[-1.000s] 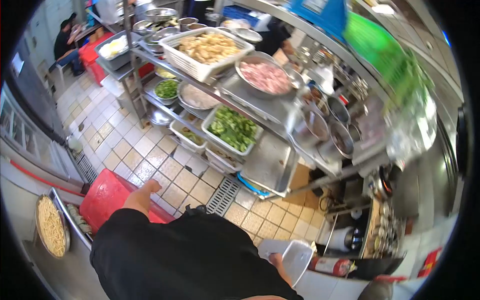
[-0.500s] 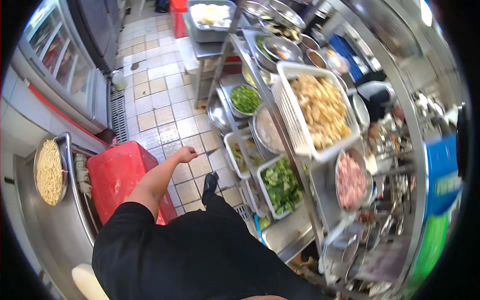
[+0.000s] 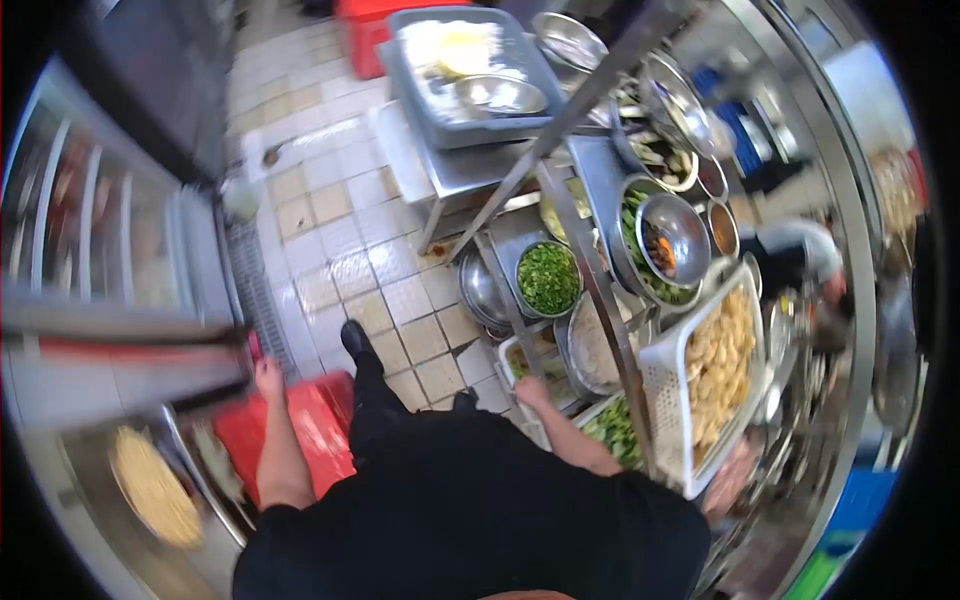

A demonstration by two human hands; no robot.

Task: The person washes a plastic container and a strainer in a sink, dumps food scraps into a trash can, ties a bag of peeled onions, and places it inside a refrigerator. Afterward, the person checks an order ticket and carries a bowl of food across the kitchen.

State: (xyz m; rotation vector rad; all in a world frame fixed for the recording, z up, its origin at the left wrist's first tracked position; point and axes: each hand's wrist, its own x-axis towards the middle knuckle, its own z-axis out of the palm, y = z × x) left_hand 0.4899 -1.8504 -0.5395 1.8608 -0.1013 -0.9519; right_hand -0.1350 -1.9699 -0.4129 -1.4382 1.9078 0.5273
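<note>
My left hand [image 3: 268, 378] hangs over the far edge of a red plastic box lid [image 3: 320, 420]. Its fingers look curled in, slightly blurred, with nothing visible in them. Just beyond it is a small pink item [image 3: 253, 345] by the fridge base, apart from the hand as far as I can tell. My right hand [image 3: 533, 393] is by the shelf rack, loosely closed and seemingly holding nothing. Near it are a bowl of chopped greens [image 3: 548, 280], a pan of pale food [image 3: 597, 345] and a container of leafy green vegetables [image 3: 615, 432].
Ahead runs a tiled floor [image 3: 380, 255] beside a drain grate [image 3: 258, 290]. A grey tub [image 3: 430, 112] stands on a steel table. On the rack is a white basket of pale yellow pieces [image 3: 720, 365]. Noodles [image 3: 157, 487] lie at left; another person [image 3: 800, 255] is beyond the rack.
The view has moved forward and turned, bringing the grey tub closer. My right hand has come into sight beside the rack. My left hand sits lower and further left, beside the red lid.
</note>
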